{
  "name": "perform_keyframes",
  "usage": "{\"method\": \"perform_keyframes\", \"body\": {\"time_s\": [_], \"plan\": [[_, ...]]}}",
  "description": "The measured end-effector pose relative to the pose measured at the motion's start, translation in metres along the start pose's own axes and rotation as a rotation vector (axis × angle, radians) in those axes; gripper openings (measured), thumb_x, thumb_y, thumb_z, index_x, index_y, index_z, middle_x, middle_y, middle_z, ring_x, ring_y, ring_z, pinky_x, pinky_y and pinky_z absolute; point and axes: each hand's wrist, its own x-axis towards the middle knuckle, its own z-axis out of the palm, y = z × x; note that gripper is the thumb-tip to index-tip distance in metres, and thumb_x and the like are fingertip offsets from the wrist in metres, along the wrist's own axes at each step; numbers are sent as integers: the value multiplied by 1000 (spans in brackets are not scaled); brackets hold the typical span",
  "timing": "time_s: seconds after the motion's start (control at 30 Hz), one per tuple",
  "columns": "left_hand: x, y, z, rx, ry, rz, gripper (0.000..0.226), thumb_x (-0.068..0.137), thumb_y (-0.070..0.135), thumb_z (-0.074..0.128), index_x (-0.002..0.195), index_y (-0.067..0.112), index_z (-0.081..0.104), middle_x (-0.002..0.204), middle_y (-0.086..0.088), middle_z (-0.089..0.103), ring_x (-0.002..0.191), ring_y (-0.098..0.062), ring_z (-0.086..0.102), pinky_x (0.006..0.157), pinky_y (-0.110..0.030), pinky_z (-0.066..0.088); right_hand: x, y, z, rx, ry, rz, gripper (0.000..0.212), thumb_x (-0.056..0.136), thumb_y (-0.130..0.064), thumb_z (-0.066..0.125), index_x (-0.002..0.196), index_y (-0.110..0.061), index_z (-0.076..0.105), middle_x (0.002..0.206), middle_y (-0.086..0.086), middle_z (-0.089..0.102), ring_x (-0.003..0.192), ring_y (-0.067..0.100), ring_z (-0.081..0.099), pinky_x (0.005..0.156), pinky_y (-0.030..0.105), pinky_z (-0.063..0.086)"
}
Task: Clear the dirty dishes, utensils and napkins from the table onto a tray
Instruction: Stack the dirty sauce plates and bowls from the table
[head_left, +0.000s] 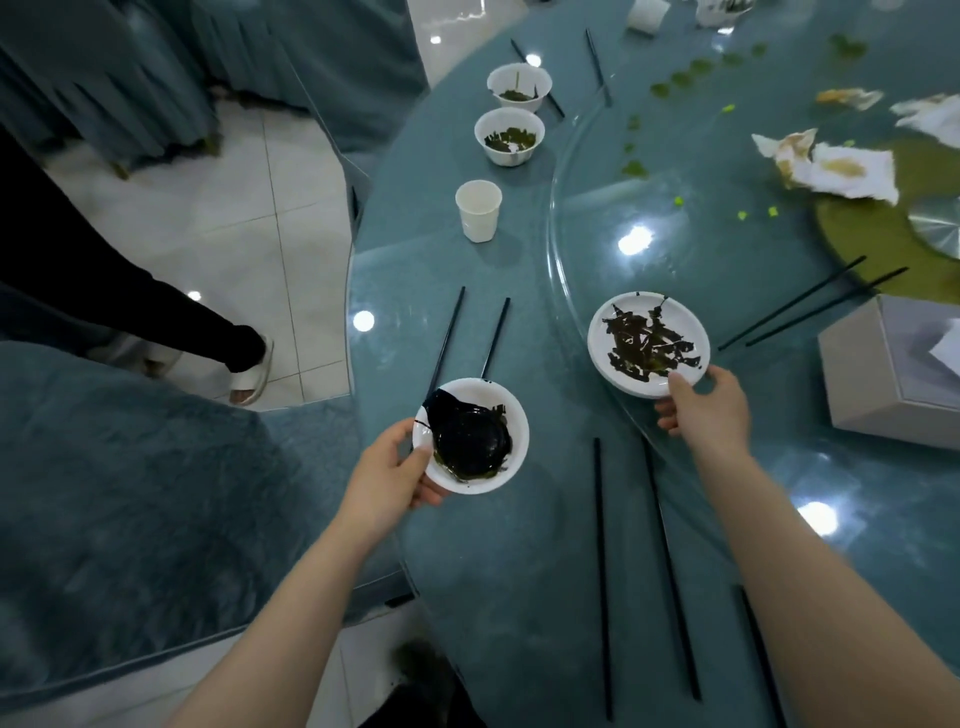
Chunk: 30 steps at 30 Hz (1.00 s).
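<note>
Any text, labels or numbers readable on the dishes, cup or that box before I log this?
None readable.
Paper cup: plain white, no print visible.
Grey box: no lettering visible on the faces shown.
Bowl and plate: only dark food residue, no marks.

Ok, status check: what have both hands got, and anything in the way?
Left hand grips dirty bowl. Right hand holds plate at turntable edge. No tray in view. Chopsticks lie loose nearby.
</note>
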Motion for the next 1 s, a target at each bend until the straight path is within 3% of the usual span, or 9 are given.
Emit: {"method": "perform_keyframes", "body": {"time_s": [0.2, 0.3, 0.4, 0.6, 0.73, 1.0], "plan": [[-18, 4, -45, -71, 54, 39, 26, 97, 14, 46, 106, 38, 52, 62, -6, 71, 49, -13, 64, 46, -20, 45, -35, -2, 17, -32, 73, 66, 51, 84, -27, 56, 130, -19, 34, 81, 10, 65, 53, 21, 59, 48, 28, 44], [-26, 6, -72, -77, 59, 80, 26, 97, 13, 45, 113, 32, 52, 64, -6, 72, 52, -15, 66, 47, -21, 45, -68, 4, 37, -42, 81, 57, 58, 85, -24, 55, 136, -11, 32, 79, 9, 65, 64, 29, 64, 69, 43, 55], [-40, 6, -106, -76, 55, 122, 25, 97, 13, 45, 116, 27, 53, 63, -5, 72, 51, -16, 66, 47, -21, 46, -105, 5, 58, -94, 18, 36, 51, 86, -25, 56, 131, -5, 46, 91, 7, 67, 83, 32, 68, 88, 50, 52], [-56, 14, -179, -89, 65, 206, 27, 97, 15, 43, 122, 16, 53, 68, -14, 71, 52, -18, 63, 49, -23, 43, -164, -24, 97, -45, -35, -127, 31, 86, -24, 58, 112, -9, 65, 81, -6, 68, 80, 21, 69, 89, 48, 53], [-61, 20, -213, -109, 74, 244, 22, 97, 18, 44, 115, 21, 55, 64, -8, 72, 52, -16, 64, 45, -20, 44, -196, -44, 115, 2, -56, -200, 12, 86, -21, 59, 95, -19, 67, 84, -1, 71, 77, 15, 68, 86, 44, 55], [-64, 33, -244, -198, 12, 297, 19, 97, 20, 46, 97, 35, 57, 64, -11, 71, 49, -13, 64, 48, -22, 46, -249, -73, 118, 29, -60, -234, 15, 87, -13, 58, 95, -17, 70, 87, 0, 72, 84, 15, 69, 88, 38, 53]]}}
